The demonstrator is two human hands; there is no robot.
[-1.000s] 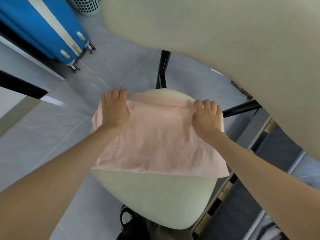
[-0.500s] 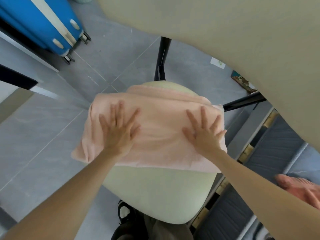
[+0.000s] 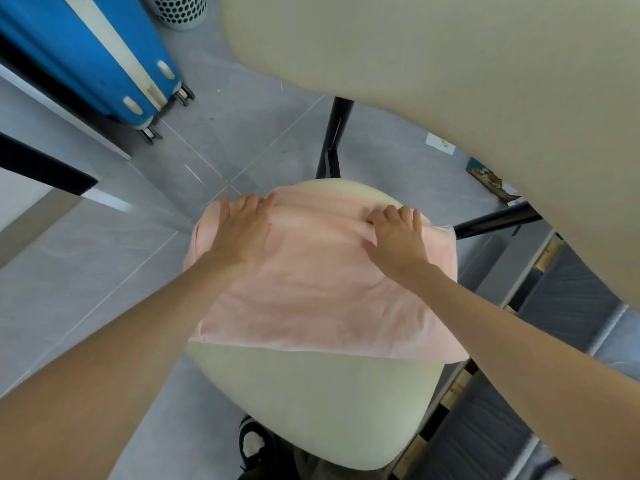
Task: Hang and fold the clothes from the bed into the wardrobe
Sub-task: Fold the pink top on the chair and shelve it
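A pale pink garment (image 3: 311,299) lies folded across the cream seat of a chair (image 3: 311,393), its left edge hanging over the side. My left hand (image 3: 242,230) lies flat on the far left part of the garment, fingers straight and reaching its far edge. Over at the far right part, my right hand (image 3: 398,237) has its fingers curled into a raised fold of the fabric. Both forearms reach in from the bottom of the view.
A blue suitcase (image 3: 86,53) on wheels stands at the upper left beside a perforated bin (image 3: 180,8). A large beige surface (image 3: 485,81) overhangs the upper right. Black chair legs (image 3: 332,140) show beyond the seat. A dark slatted bed frame (image 3: 554,323) lies right, a shoe (image 3: 252,445) below.
Both hands went from gripping the far edge to pressing flat with spread fingers mid-garment, then slid back toward the far edge. The right fingers have curled.
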